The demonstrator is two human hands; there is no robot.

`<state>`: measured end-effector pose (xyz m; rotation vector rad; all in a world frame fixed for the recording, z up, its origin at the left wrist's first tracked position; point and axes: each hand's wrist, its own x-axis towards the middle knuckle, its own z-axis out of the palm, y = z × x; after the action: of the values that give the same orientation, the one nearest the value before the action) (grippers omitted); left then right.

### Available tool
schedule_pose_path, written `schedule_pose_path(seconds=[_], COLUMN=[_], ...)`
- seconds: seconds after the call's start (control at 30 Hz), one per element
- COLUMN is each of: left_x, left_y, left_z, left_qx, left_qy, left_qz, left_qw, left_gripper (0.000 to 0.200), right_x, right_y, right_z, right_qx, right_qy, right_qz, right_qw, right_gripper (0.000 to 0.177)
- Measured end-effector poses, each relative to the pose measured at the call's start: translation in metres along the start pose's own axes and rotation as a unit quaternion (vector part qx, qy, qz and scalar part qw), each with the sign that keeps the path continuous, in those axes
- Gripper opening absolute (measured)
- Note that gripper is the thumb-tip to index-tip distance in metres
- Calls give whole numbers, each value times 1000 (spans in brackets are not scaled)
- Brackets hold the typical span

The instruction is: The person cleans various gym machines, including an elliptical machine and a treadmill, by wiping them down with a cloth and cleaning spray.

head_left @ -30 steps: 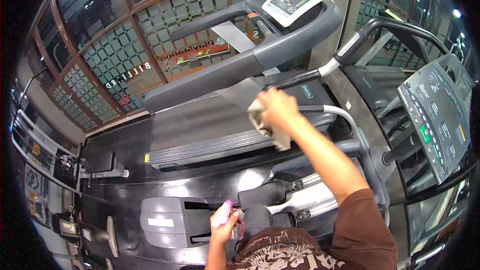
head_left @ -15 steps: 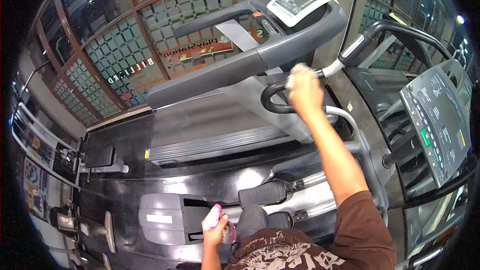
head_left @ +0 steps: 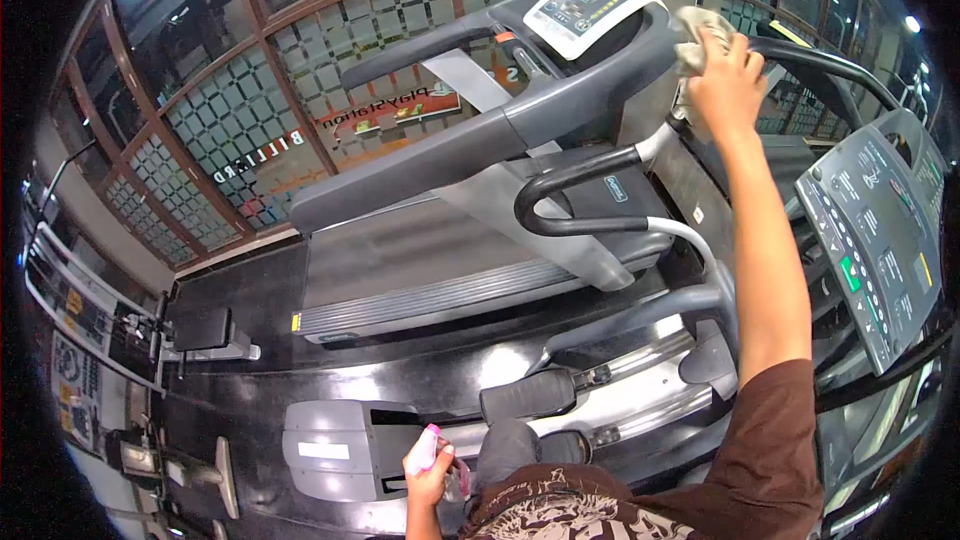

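My right hand (head_left: 728, 90) is raised with its fingers closed on a crumpled pale cloth (head_left: 697, 32). The cloth lies against the upper part of the elliptical trainer's handlebar, which it partly hides. Below it, the black curved grip (head_left: 575, 183) of the same handlebar is bare. Low in front of my body, my left hand (head_left: 428, 482) is wrapped round a spray bottle (head_left: 424, 448) with a pink and white top; its clear lower part shows beside my palm. To the right of my raised arm stands the trainer's grey console (head_left: 875, 240).
A treadmill (head_left: 420, 155) stands just beyond the trainer, before a glass partition (head_left: 225, 90). Under me are the trainer's foot pedals (head_left: 528, 397) and grey rear housing (head_left: 335, 450). A low bench (head_left: 205, 330) and a weight rack (head_left: 90, 310) are at the left.
My right hand and the cloth have moved up and right from the curved grip to the handlebar's upper part. My left hand has stayed low with the spray bottle.
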<state>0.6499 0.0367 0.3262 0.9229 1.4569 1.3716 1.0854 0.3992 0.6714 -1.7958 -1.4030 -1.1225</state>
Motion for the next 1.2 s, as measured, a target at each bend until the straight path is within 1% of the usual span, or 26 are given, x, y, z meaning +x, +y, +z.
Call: schedule_pose_path(seconds=[0.07, 0.13, 0.17, 0.23, 0.27, 0.3, 0.33, 0.4, 0.47, 0.5, 0.53, 0.6, 0.67, 0.7, 0.73, 0.8, 0.83, 0.9, 0.93, 0.97, 1.0, 1.1, 1.2], left_x=[2, 7, 11, 11, 13, 16, 16, 15, 12, 9, 10, 9, 5, 2, 2, 2, 4, 6, 7, 8, 9, 12, 15], left_y=[1, 0, 1, 2, -1, -6, -9, -3, 1, 4, 6, 0, 1, 10, 7, 0, 1, 2, 3, 3, 3, 3, -1], left_z=[-1, -1, 0, 2, 2, 3, 4, 9, 13, 12, 12, 4, 1, 3, 2, -5, -6, -3, -2, 0, 1, 12, 17], left_qx=[4, 14, 18, 26, 17, 8, -1, 8, 4, 0, -5, -10, -20, -36, -39, -43, -4, -19, -28, -23, -19, -28, -7], left_qy=[5, 8, 6, 4, -2, -7, -12, -21, -22, -25, -29, -26, -5, 1, 10, 25, 34, 28, 25, 16, 7, -18, -49], left_qz=[-8, -10, -16, -32, -25, -18, -11, -8, -6, -7, -6, -5, -15, -31, -36, -44, -47, -48, -49, -46, -43, -30, -24], left_qw=[1000, 1000, 1000, 999, 1000, 1000, 1000, 1000, 1000, 1000, 1000, 1000, 1000, 999, 999, 998, 998, 998, 998, 999, 999, 999, 998], left_gripper=[29, 30, 30, 31, 31, 31, 31, 31, 31, 30, 30, 26, 23, 20, 19, 18, 17, 16, 16, 17, 18, 20, 23], right_x=[-8, -27, -37, -63, -79, -93, -115, -136, -128, -125, -105, -62, -5, 24, 50, 87, 92, 85, 70, 59, 53, 47, 39], right_y=[16, 6, 0, -16, -29, -42, -50, -66, -61, -57, -48, -26, 1, 18, 36, 73, 89, 109, 110, 108, 104, 111, 115], right_z=[28, 36, 39, 48, 47, 47, 53, 65, 64, 58, 32, 9, -19, -32, -39, -36, -24, 10, 26, 46, 51, 51, 56], right_qx=[-33, 4, 16, 54, 71, 55, -15, 84, 110, 124, 152, 120, 38, 1, -35, -47, -69, -114, -75, -9, 58, 133, 130], right_qy=[-24, -15, -41, -62, -41, -75, -60, -69, -93, -108, -221, -141, -46, -15, 14, 92, 69, 21, -65, -32, 2, -11, -13], right_qz=[-1, -4, -10, -21, -40, -59, -136, -58, -74, -79, -89, -96, -99, -82, -65, -26, -12, 17, 45, 75, 103, 76, 42], right_qw=[999, 1000, 999, 996, 996, 994, 989, 992, 987, 983, 959, 978, 993, 997, 997, 994, 995, 993, 994, 997, 993, 988, 991], right_gripper=[55, 56, 53, 49, 47, 44, 29, 28, 29, 29, 34, 40, 49, 49, 48, 47, 45, 43, 42, 44, 46, 50, 52])
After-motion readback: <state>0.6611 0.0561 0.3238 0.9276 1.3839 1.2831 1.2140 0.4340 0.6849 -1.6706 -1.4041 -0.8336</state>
